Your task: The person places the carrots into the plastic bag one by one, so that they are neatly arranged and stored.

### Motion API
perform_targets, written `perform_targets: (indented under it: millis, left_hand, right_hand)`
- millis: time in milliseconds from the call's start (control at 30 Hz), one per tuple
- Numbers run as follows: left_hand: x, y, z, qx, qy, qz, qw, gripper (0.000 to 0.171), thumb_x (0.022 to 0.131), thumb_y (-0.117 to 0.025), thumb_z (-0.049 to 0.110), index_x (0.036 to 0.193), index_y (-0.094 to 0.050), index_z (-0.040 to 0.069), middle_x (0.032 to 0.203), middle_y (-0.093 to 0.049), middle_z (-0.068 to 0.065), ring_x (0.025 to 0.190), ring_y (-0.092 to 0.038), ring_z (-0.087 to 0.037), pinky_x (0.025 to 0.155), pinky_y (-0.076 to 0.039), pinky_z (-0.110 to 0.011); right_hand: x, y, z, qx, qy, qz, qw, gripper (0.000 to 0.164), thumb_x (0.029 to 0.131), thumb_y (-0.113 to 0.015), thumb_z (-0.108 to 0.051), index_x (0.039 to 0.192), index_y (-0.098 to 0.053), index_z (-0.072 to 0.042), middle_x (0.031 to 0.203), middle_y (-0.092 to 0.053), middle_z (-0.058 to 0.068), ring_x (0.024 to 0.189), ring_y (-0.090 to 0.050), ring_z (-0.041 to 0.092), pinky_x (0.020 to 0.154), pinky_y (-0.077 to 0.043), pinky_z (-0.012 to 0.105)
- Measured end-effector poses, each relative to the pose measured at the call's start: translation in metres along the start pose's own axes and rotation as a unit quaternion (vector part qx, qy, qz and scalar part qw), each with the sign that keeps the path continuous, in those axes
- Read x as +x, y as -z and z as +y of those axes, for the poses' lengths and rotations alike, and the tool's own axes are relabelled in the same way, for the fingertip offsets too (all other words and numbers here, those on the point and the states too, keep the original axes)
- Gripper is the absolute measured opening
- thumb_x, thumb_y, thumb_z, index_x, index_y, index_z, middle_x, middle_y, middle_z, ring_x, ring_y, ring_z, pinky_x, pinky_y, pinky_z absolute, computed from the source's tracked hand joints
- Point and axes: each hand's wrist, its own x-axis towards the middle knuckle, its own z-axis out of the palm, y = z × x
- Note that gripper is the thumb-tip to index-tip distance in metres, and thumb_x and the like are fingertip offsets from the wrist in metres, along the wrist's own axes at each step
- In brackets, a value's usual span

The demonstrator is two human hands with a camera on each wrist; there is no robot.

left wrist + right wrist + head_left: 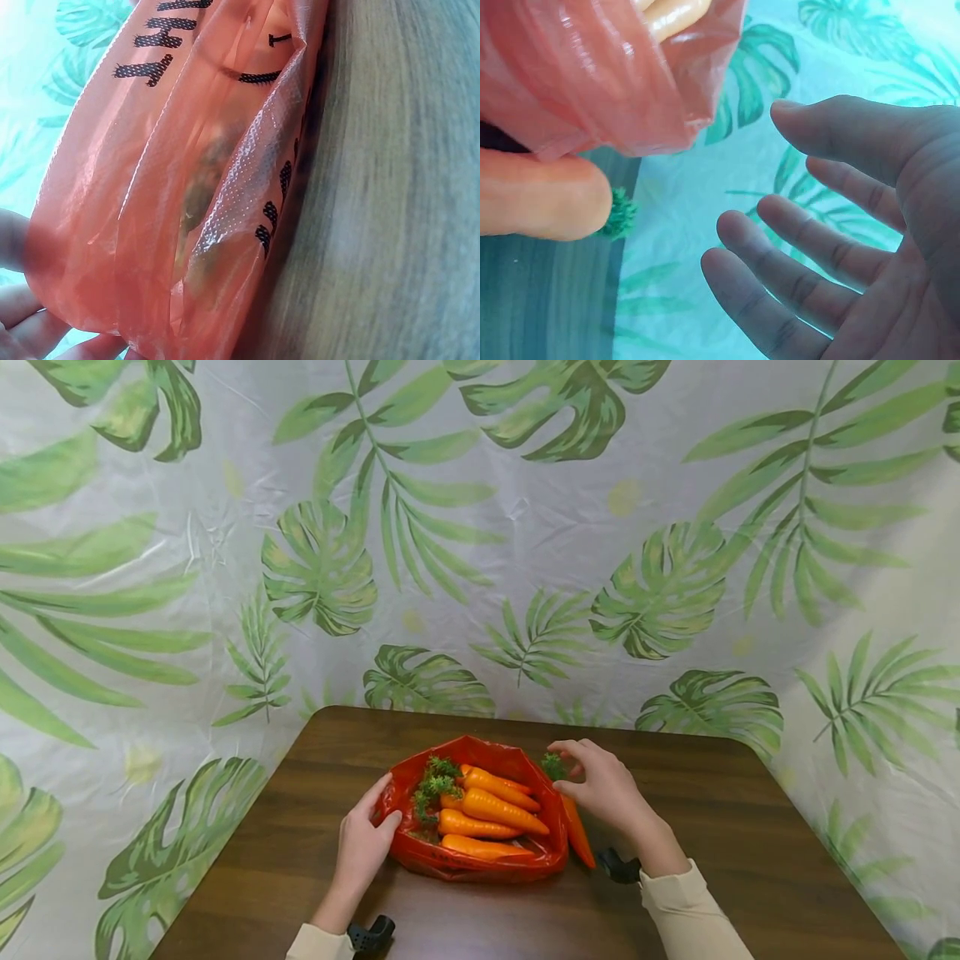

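A red plastic bag (487, 870), its mouth wide, holds several orange carrots (498, 810) with green tops (435, 787) toward the left. My left hand (363, 839) holds the bag's left rim, thumb over the edge and fingers outside. In the left wrist view, fingers (34, 330) show at the bag's lower left. One more carrot (577, 835) lies on the table against the bag's right side, its green top (553, 767) at the far end. Over that end hovers my right hand (607, 785); the right wrist view shows its fingers (802, 255) spread, nothing between them.
The dark wooden table (277, 852) has rounded far corners. Behind it hangs a pale sheet (540, 527) with a green leaf print. A black wrist device (618, 866) sits at the right wrist, and another device (372, 935) at the left.
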Motion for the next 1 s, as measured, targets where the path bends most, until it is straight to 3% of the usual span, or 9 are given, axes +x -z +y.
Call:
perform_targets:
  millis: [267,733,1000]
  left_hand:
    - [0.0,-0.001,0.0,-0.003,0.005,-0.003,1.0,0.057,0.09,-0.071,0.002,0.144,-0.056,0.011,0.145,-0.055,-0.014,0.131,-0.052,-0.039,0.1,-0.046,-0.052]
    - [0.001,-0.001,0.0,-0.001,0.003,-0.002,1.0,0.057,0.09,-0.071,0.002,0.144,-0.057,0.012,0.144,-0.055,-0.014,0.13,-0.053,-0.039,0.099,-0.046,-0.052]
    - [0.0,0.0,-0.002,-0.005,0.005,-0.004,1.0,0.057,0.091,-0.071,0.002,0.144,-0.056,0.013,0.145,-0.054,-0.013,0.131,-0.052,-0.039,0.099,-0.046,-0.052]
  right_hand:
    - [-0.006,-0.005,0.02,0.02,-0.009,0.01,1.0,0.052,0.083,-0.084,-0.02,0.13,-0.064,-0.026,0.113,-0.065,0.002,0.09,-0.067,0.024,0.064,-0.054,0.035]
    - [-0.011,-0.02,0.042,0.031,-0.052,-0.018,0.998,0.053,0.082,-0.084,-0.017,0.131,-0.065,-0.021,0.118,-0.066,0.012,0.084,-0.065,0.021,0.063,-0.053,0.035]
    - [-0.011,-0.031,0.051,0.034,-0.056,-0.032,0.997,0.053,0.081,-0.084,-0.018,0.13,-0.066,-0.017,0.114,-0.067,0.013,0.081,-0.063,0.018,0.064,-0.053,0.036]
